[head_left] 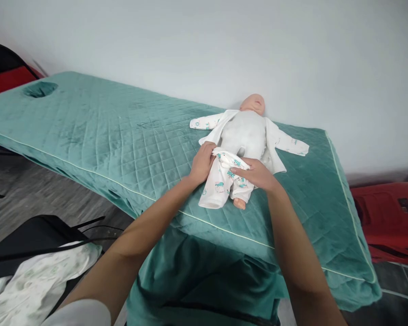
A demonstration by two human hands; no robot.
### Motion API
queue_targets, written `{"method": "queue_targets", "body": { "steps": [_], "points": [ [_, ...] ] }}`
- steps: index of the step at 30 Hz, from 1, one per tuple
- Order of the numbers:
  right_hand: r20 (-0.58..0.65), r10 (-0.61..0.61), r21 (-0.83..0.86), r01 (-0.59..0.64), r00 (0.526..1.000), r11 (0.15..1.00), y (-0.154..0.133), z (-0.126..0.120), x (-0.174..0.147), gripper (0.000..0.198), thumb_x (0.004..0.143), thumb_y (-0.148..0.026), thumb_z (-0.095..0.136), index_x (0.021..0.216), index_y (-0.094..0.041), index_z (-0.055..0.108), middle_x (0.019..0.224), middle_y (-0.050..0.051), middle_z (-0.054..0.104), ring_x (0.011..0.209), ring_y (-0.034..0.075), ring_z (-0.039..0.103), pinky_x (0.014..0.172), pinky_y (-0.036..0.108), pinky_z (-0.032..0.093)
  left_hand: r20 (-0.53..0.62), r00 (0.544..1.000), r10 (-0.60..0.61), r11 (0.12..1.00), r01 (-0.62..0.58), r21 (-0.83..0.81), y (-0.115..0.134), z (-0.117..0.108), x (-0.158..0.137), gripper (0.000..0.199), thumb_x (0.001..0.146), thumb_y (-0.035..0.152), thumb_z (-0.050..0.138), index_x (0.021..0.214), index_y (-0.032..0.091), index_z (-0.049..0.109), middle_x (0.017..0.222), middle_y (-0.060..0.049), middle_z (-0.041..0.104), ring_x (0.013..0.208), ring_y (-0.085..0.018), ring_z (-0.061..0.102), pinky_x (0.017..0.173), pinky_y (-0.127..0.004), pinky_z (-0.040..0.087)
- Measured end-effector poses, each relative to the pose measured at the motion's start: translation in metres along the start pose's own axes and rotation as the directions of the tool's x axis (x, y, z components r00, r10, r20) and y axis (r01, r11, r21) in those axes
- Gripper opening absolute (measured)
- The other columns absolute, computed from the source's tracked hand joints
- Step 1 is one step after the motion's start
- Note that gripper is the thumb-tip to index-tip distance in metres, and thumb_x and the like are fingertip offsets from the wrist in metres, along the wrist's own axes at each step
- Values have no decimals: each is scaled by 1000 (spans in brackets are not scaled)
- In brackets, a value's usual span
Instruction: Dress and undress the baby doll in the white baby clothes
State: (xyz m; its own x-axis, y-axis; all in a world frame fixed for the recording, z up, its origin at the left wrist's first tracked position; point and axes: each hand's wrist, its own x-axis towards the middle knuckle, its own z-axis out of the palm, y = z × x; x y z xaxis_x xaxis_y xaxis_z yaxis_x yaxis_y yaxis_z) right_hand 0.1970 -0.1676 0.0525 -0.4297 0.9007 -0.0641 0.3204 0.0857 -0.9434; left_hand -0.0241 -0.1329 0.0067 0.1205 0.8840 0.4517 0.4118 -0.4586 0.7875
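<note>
A baby doll (246,131) with a white cloth body lies on its back on the green quilted bed. Its arms are in the sleeves of a white printed jacket (290,142), which hangs open at the front. White printed baby pants (219,185) cover its lower legs, and one foot sticks out of a leg cuff. My left hand (204,160) is closed on the waistband at one side. At the other side my right hand (253,174) pinches the waistband between thumb and fingers. The doll's other foot is hidden inside the pants.
The green bed (115,131) runs along a white wall (190,50) and has a face hole (40,89) at its far left. Light printed clothing (47,271) lies on a black chair (37,235) at lower left. A red case (391,217) stands right of the bed.
</note>
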Motion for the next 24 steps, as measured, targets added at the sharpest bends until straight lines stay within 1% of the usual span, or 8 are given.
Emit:
{"method": "queue_targets", "body": {
  "steps": [3, 6, 9, 12, 14, 19, 21, 24],
  "points": [
    [-57, 5, 81, -1, 998, 997, 4, 0, 1, 44, 80, -56, 75, 99, -17, 71, 83, 1, 68, 72, 16, 59, 64, 28, 47, 53, 996, 69, 977, -78, 199, -9, 6, 19, 20, 92, 16, 49, 107, 19, 61, 121, -13, 62, 116, -27, 52, 106, -38, 36],
    [-111, -4, 124, 17, 994, 992, 6, 2, 4, 44, 82, -57, 72, 100, -17, 69, 85, 2, 68, 76, 17, 60, 69, 29, 48, 88, 992, 95, 943, -118, 312, -13, 11, 25, 21, 94, 17, 50, 111, 18, 62, 124, -15, 63, 116, -30, 53, 105, -41, 35],
    [-170, -8, 59, 18, 985, 998, 5, 5, 7, 45, 84, -60, 67, 100, -18, 68, 86, 2, 67, 80, 19, 60, 71, 30, 48, 77, 995, 66, 935, -89, 343, -11, 11, 20, 22, 95, 19, 51, 113, 18, 62, 123, -15, 64, 115, -30, 55, 102, -40, 36],
    [-255, -35, -102, 9, 966, 995, 2, 7, 9, 42, 87, -60, 64, 92, -19, 65, 81, 1, 64, 79, 19, 57, 68, 28, 45, 56, 998, -7, 953, -10, 304, -7, 9, 12, 23, 95, 18, 50, 114, 19, 61, 118, -12, 65, 112, -28, 57, 97, -37, 40],
    [-274, -46, -142, 7, 961, 990, 1, 7, 9, 39, 88, -59, 62, 88, -20, 62, 80, 0, 62, 78, 18, 56, 68, 28, 44, 42, 999, -27, 963, 15, 271, -5, 8, 8, 23, 95, 20, 50, 115, 21, 60, 116, -10, 64, 110, -26, 58, 93, -35, 41],
    [-101, -22, -128, 9, 995, 992, -2, 6, 3, 39, 84, -56, 68, 98, -20, 62, 88, 1, 65, 79, 18, 58, 67, 29, 46, -101, 993, -57, 980, 75, 185, 2, 1, -11, 16, 95, 29, 55, 107, 19, 57, 107, -7, 62, 95, -20, 58, 84, -31, 43],
    [-36, -33, -203, 25, 999, 979, -5, 7, 1, 43, 78, -53, 75, 104, -21, 63, 96, 2, 67, 84, 20, 60, 70, 30, 47, -128, 979, -156, 978, 172, 120, 9, -3, -27, 15, 97, 35, 54, 101, 20, 56, 99, -5, 63, 88, -18, 59, 81, -30, 44],
    [1, -49, -316, 47, 999, 947, -9, 8, -1, 43, 75, -47, 79, 105, -21, 63, 97, 1, 67, 84, 20, 59, 71, 30, 46, -56, 943, -328, 942, 331, 59, 26, -8, -59, 25, 101, 43, 45, 102, 21, 55, 93, -3, 66, 83, -17, 61, 78, -30, 45]
  ]
}}
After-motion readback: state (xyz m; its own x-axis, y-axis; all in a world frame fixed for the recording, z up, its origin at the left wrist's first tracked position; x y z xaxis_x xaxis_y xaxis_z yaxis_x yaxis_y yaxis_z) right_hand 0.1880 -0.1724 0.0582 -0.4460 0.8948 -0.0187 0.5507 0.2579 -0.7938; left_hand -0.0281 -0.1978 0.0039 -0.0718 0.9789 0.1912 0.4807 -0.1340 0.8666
